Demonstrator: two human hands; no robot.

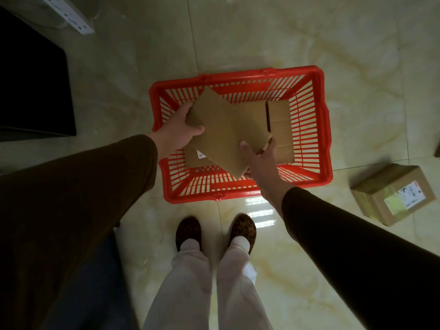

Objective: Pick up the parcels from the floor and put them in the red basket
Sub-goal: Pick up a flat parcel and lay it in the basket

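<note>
A red slatted basket (pixel 326 129) stands on the tiled floor in front of my feet. Over its open top I hold a flat brown cardboard parcel (pixel 221 134), tilted. My left hand (pixel 181 129) grips its left corner, thumb on top. My right hand (pixel 262 158) holds its lower right edge from below. Inside the basket, a brown box (pixel 281 129) lies at the right, and another parcel with a white label (pixel 197 158) lies under the held one. A further parcel (pixel 392 194) with printed labels sits on the floor to the right of the basket.
A dark piece of furniture (pixel 33 86) stands at the left. A white power strip (pixel 71 15) lies at the top left. My feet in patterned slippers (pixel 214 232) are just before the basket. Glossy marble tiles (pixel 309 44) stretch beyond the basket.
</note>
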